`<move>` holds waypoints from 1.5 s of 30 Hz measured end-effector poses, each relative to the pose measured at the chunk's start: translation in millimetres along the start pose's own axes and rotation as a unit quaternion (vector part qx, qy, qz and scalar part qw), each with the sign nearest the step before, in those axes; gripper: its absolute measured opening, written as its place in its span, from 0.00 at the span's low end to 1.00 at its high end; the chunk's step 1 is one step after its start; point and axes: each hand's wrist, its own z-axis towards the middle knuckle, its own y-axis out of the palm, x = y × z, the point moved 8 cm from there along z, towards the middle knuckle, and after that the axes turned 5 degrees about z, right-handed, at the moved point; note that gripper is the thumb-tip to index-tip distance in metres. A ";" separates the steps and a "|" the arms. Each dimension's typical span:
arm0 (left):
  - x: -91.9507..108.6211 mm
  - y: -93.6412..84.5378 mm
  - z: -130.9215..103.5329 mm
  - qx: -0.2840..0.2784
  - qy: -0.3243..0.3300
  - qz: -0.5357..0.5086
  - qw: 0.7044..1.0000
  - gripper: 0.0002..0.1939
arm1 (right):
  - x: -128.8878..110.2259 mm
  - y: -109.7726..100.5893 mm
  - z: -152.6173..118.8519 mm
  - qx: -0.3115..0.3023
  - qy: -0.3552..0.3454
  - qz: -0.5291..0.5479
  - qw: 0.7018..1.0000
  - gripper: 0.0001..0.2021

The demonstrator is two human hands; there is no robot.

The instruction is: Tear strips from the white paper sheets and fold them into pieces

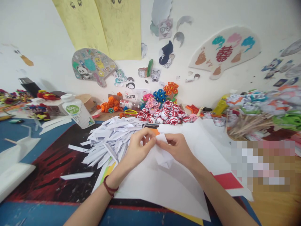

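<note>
At the frame's centre, folded white paper [164, 158] is being pinched by the left hand [140, 145] and right hand [179, 147]; left of centre, heaped paper strips [110, 138] are being supported by the desk [131, 216].

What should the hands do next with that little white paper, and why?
Maybe the right hand could slide its thumb down the white paper to flatten it, while the left hand steadies it. Both hands are at its upper end, and its lower part sticks out unheld.
</note>
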 end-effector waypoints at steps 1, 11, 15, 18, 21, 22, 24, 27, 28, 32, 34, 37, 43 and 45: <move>-0.9 0.6 -0.2 0.001 -0.004 0.001 1.000 0.06 | 1.0 0.0 -0.1 0.001 0.002 0.002 1.000 0.19; -10.1 9.4 0.6 -0.016 -0.020 0.003 1.000 0.06 | -4.5 -2.8 0.2 0.025 -0.032 0.008 0.999 0.19; -12.2 11.4 0.8 -0.023 -0.026 0.001 0.999 0.06 | 0.4 -7.6 1.3 0.039 -0.013 0.040 0.998 0.18; -12.6 9.6 1.0 -0.021 -0.035 0.018 0.999 0.06 | 1.5 -30.5 3.4 0.112 -0.013 0.051 0.992 0.16; -11.9 5.5 2.1 -0.015 -0.036 0.019 0.999 0.07 | -1.0 -48.4 4.6 0.162 -0.024 0.030 0.986 0.14; -11.6 3.8 2.5 -0.011 -0.036 0.016 0.999 0.07 | -0.7 -45.1 6.4 0.135 -0.018 0.021 0.990 0.14; -11.0 1.4 3.1 -0.005 -0.035 0.012 0.999 0.08 | -0.4 -30.4 8.3 0.057 -0.006 -0.008 0.998 0.17; -8.8 4.6 3.2 -0.028 -0.019 0.006 0.999 0.09 | -5.4 -10.5 6.6 -0.016 -0.030 -0.051 0.998 0.19; -8.0 5.7 3.1 -0.034 -0.009 0.007 0.999 0.09 | -7.0 -6.9 6.2 -0.026 -0.039 -0.058 0.997 0.19; -13.9 -3.9 3.7 0.016 -0.014 -0.003 1.000 0.09 | -0.6 -6.6 8.9 -0.043 -0.001 -0.016 0.999 0.13; -20.7 -13.8 3.9 0.069 -0.039 -0.049 0.996 0.09 | 5.7 -13.5 11.5 -0.030 0.032 0.033 0.998 0.15; -29.0 -24.1 2.8 0.139 -0.073 -0.144 0.977 0.09 | 15.8 -21.5 12.8 -0.010 0.088 0.097 0.991 0.22; -33.0 -0.3 1.2 0.089 -0.136 -0.242 0.957 0.10 | 17.1 0.4 7.0 -0.092 0.123 0.144 0.978 0.18; -31.1 9.4 0.2 0.058 -0.137 -0.238 0.960 0.11 | 14.1 -2.1 8.2 -0.062 0.096 0.149 0.982 0.15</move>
